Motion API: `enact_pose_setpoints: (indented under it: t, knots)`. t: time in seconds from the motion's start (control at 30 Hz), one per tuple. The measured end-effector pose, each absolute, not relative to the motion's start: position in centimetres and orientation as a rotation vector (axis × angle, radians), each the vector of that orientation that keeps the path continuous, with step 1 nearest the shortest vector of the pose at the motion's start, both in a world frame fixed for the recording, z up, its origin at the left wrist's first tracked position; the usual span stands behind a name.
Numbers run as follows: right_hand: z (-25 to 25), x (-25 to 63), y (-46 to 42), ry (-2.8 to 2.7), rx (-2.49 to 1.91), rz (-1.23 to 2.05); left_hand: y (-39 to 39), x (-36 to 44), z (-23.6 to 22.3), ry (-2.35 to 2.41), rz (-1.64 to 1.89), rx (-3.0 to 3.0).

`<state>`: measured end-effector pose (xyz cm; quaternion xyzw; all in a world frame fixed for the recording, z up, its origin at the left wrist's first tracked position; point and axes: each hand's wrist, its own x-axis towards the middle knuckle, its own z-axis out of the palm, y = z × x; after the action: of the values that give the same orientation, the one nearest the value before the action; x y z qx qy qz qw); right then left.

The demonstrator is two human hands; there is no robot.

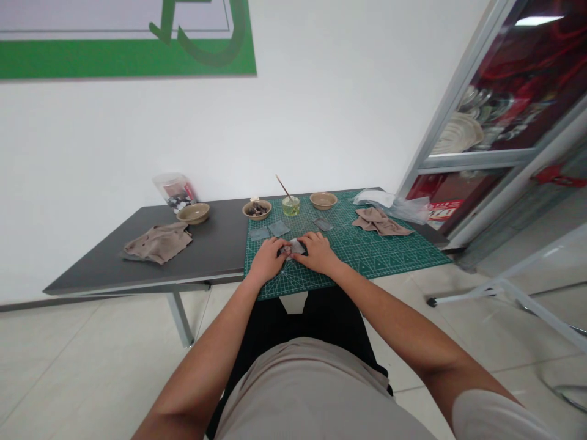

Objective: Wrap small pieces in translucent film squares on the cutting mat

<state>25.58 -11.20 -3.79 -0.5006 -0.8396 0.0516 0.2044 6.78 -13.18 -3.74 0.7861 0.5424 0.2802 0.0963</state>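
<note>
At the far left of a dark bench [215, 250], a crumpled brown cloth [158, 243] lies near the front edge. Behind it, by the white wall, stands a clear plastic container [177, 190] with dark and red markings, a shallow tan bowl [193, 213] just beside it. Further right, a second tan bowl [257, 218] holds small dark pieces [257, 208]. A green cutting mat [367, 260] covers the right part of the bench; on it, near the second bowl, two flat grey pieces [278, 228] lie side by side. Just in front of these, the left hand [266, 260] has its fingers and thumb closed on the left end of a small pale grey piece [298, 247]. The piece spans the gap between the two hands, low over the mat; whether it touches the mat cannot be told. The right hand [320, 252] grips its right end, thumb towards the wearer. Behind the hands stands a glass jar [290, 208] of yellowish liquid with a thin stick [283, 186] leaning out. Further right come another flat piece [323, 224], a third tan bowl [323, 201], a second brown cloth [380, 222] and clear plastic bags [410, 209].
</note>
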Motion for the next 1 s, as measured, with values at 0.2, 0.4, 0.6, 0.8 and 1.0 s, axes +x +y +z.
enact_pose_setpoints:
  t: [0.2,0.4,0.6,0.8,1.0]
  knots:
    - [-3.3,24.7,-10.2,-2.239,-1.525,0.372,-13.3,6.4,-3.6,1.596,0.977,2.119]
    - [-3.1,24.8,-9.6,-1.965,-1.385,0.747,-13.1,6.1,-3.8,1.516,1.138,1.930]
    - [-3.5,25.5,-9.8,-1.748,-1.356,0.604,-13.1,5.9,-3.9,1.600,1.250,1.785]
    - [-3.8,25.5,-10.2,-1.811,-1.345,0.513,-13.4,6.0,-3.8,1.591,1.186,1.788]
    - [-4.1,25.6,-10.3,-1.807,-1.321,0.502,-13.6,6.2,-3.7,1.618,1.143,1.851]
